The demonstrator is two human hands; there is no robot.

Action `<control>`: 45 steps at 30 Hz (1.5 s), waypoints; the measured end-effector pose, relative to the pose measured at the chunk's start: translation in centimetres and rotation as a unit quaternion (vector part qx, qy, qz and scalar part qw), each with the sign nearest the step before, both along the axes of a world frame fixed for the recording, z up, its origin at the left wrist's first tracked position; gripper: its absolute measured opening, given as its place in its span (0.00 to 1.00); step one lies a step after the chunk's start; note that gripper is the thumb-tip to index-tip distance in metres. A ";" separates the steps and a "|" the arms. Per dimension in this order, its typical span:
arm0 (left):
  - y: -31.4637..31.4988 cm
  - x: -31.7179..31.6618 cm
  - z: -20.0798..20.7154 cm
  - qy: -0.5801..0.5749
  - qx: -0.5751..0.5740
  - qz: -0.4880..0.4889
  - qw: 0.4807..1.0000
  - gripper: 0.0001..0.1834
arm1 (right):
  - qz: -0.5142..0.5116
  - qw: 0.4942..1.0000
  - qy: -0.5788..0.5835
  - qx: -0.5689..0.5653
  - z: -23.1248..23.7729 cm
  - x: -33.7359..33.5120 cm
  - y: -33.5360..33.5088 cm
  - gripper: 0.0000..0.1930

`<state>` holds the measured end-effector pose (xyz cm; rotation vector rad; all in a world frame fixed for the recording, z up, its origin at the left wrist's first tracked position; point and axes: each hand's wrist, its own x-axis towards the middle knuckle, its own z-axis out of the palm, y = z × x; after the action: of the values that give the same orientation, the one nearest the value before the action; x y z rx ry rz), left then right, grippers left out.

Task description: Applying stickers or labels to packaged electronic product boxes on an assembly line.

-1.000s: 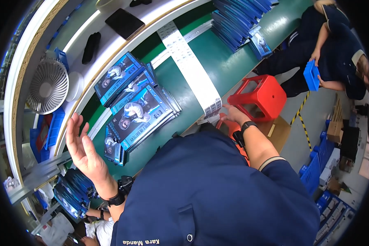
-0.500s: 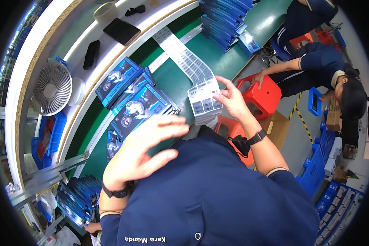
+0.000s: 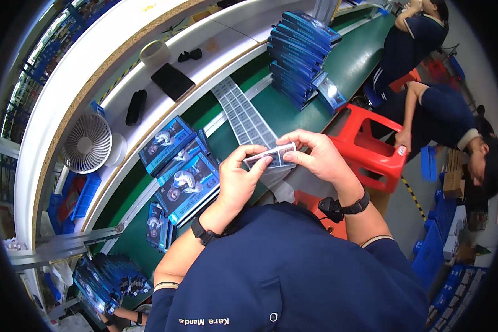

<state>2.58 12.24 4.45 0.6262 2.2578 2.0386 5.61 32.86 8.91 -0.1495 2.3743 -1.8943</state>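
A long strip of printed labels (image 3: 245, 117) runs across the green bench toward me, and its near end is bent up between my hands. My left hand (image 3: 239, 178) pinches the left side of that folded end with thumb and fingers. The right side is pinched by my right hand (image 3: 322, 159), its thumb on the near face. Beneath my hands the strip hangs down, partly hidden. Left of my left hand lies a stack of blue and black printed boxes (image 3: 189, 185), with another boxed stack (image 3: 166, 145) just beyond.
Tall stacks of blue boxes (image 3: 296, 58) stand farther along the bench. A white fan (image 3: 87, 143), a black tablet (image 3: 172, 81) and a tape roll (image 3: 154, 53) sit on the shelf at left. At right, a co-worker's hand holds a red stool (image 3: 365, 146).
My left hand has come right and taken hold of the label strip's end, which is now folded up between both hands. The co-worker's red stool has moved right and tilted.
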 end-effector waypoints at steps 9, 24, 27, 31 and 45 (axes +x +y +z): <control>1.6 -1.9 -2.1 -0.111 0.052 -0.009 0.992 0.08 | -0.083 0.991 0.045 0.100 -0.9 -2.0 0.8 0.07; 1.9 -1.8 -3.2 -0.084 -0.043 -0.026 0.995 0.06 | -0.096 0.980 0.080 0.154 -1.9 -0.1 0.4 0.11; 2.2 -1.7 -3.5 -0.073 -0.039 -0.051 0.995 0.06 | -0.090 0.986 0.085 0.108 -2.5 0.5 1.3 0.13; 2.6 -1.5 -3.6 -0.068 -0.054 -0.059 0.995 0.08 | -0.099 0.988 0.036 0.109 -2.1 1.0 1.6 0.13; 3.3 -2.0 -5.6 -0.252 0.063 -0.048 0.964 0.15 | -0.098 0.844 0.380 0.365 -3.8 -0.3 2.0 0.08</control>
<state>0.54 15.55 -1.12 0.1792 1.7865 2.0154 5.35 34.87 5.14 -0.7178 3.5667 -0.8896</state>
